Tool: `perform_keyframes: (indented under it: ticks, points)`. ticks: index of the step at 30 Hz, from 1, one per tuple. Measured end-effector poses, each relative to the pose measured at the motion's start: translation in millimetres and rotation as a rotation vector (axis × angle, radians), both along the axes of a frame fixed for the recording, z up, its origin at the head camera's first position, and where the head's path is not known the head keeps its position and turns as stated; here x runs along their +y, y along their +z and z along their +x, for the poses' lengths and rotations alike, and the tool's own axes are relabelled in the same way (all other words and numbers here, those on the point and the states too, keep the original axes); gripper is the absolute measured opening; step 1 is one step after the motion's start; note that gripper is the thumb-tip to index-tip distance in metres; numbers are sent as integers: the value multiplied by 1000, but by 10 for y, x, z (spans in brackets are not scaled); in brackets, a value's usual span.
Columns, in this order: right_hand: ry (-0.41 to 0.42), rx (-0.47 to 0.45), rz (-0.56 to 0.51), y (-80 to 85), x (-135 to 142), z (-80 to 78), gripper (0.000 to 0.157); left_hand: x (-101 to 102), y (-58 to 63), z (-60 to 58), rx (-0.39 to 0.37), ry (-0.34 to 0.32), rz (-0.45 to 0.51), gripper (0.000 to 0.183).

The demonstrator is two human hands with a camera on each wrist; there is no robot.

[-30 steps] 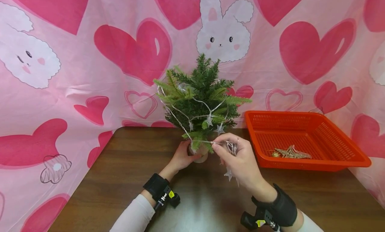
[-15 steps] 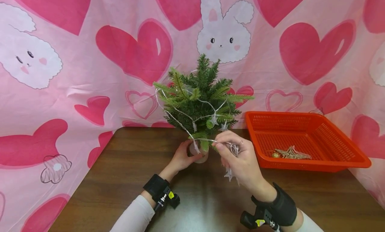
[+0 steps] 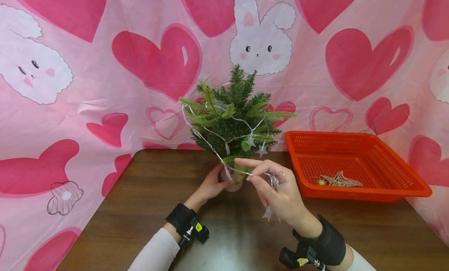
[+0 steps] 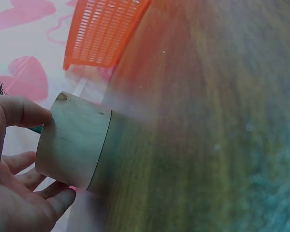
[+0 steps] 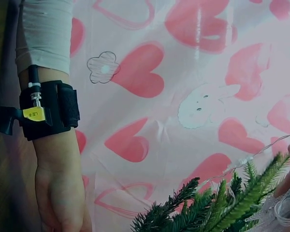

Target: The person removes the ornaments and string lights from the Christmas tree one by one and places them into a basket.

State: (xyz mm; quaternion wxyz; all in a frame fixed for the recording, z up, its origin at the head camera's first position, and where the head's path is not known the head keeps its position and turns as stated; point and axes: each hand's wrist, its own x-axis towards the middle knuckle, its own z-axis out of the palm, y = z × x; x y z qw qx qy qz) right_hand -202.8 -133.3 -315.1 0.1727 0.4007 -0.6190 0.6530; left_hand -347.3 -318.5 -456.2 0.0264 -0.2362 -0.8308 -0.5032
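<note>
A small artificial Christmas tree stands upright on the table, wound with a clear string of star lights. Its round wooden base is held by my left hand, thumb on one side and fingers round the other. To the right of the base, my right hand pinches the light string between thumb and fingers, its index finger stretched toward a low branch. A gathered bundle of the wire lies in that palm, and a loose star dangles below. From the pinch, the wire runs left to the tree's lower front.
An orange plastic basket stands at the right of the brown table. Inside it lie a glittery gold star and a small gold ball. A pink cloth with hearts and rabbits hangs behind the tree.
My right hand has dropped slightly and its index finger has straightened toward the tree. The wire it pinches now slopes lower. The tree turned slightly earlier; the left hand stays on the base.
</note>
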Motion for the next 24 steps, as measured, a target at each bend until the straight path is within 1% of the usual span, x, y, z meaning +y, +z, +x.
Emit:
perform_keyframes:
  ticks: [2, 7, 14, 20, 24]
  points:
    - [52, 22, -20, -7, -7, -5, 23, 2, -1, 3, -7, 10, 2, 58]
    - [109, 48, -45, -14, -12, -13, 23, -2, -11, 3, -27, 36, -18, 61]
    - [137, 46, -69, -14, -13, -18, 23, -10, -14, 2, -31, 39, -20, 65]
    - [162, 71, -92, -18, -19, -24, 19, 8, -33, 10, -18, 75, -22, 68]
    - [173, 98, -125, -30, -24, -36, 14, 26, -46, 8, 3, 90, -31, 65]
